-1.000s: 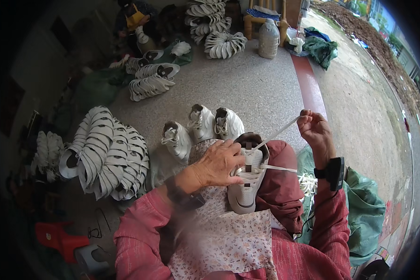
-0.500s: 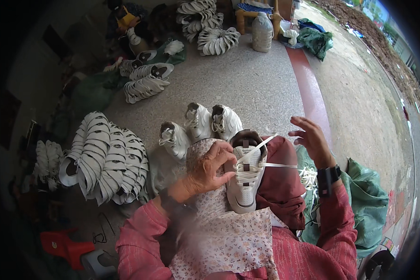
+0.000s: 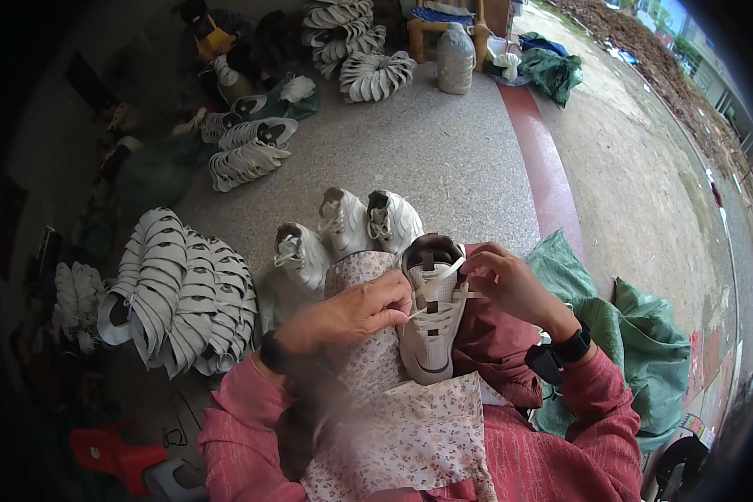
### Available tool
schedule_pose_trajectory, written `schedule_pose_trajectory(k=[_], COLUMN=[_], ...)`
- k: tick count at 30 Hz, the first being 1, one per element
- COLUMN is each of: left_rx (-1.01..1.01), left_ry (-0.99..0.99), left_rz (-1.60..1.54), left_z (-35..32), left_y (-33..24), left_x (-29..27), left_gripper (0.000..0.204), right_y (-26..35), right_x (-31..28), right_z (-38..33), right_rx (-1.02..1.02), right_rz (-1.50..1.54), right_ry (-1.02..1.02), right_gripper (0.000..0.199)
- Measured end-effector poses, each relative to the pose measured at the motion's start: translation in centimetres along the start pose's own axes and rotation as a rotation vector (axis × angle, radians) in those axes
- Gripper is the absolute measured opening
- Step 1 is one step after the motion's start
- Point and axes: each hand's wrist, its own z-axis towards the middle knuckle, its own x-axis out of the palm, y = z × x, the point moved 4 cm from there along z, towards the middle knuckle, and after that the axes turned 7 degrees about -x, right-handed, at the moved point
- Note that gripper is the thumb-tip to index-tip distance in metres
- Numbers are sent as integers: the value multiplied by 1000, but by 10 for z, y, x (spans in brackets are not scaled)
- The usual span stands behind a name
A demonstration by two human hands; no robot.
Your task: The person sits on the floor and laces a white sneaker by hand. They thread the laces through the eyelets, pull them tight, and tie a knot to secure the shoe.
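A white sneaker upper with a dark brown lining lies on my lap, its opening facing away from me. A cream shoelace runs through its eyelets in slanting rows. At the shoe's left edge my left hand is closed, thumb and forefinger pinching a strand of the lace. On the other side my right hand has bent fingers close together at the lace beside the upper eyelets. Its exact grip is partly hidden. Beneath the shoe are a floral apron and dark red cloth.
Beyond my knees stand three laced white shoes, among them one shoe. Stacked white uppers fill the left side. Green sacks lie at right, a red stool at lower left. Far off are a plastic jug and another person.
My right hand has come in from the right, down to the shoe's lace. The lace stretched out to the right is no longer pulled taut. My left hand stays at the shoe's left edge.
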Motion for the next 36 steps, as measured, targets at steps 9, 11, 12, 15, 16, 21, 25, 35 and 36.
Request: schedule_pose_trajectory(k=[9,11,12,15,16,21,25,35,36], left_rx=[-53,93,167,195,205,184,131,54,90], left_ry=[-98,-147,-171,-131,-139,-155,-227,-302,-338], left_rz=[-37,108,181,346,353,369,353,214,202], left_z=[5,10,11,10,10,9,4,10,16], left_y=[-2,-10,-15,-12,-8,5,-1,-1,-4], left_x=[-16,-18,-18,-10,-8,1,-4,-12,-17], left_gripper=[26,28,29,27,26,19,22,29,31], right_y=[20,18,16,18,20,15,17,1,-3], right_x=[8,11,13,17,17,23,22,-7,-6], right_z=[-11,-9,-9,-5,-4,-5,-10,-32,-33], right_rx=[-158,-214,-233,-246,-241,-277,-232,255,78], right_rz=[-118,-150,-156,-226,-255,-359,-390,0,-114], right_ry=[139,158,170,201,208,257,257,-50,-54], right_gripper=[18,14,12,9,8,13,13,23,23])
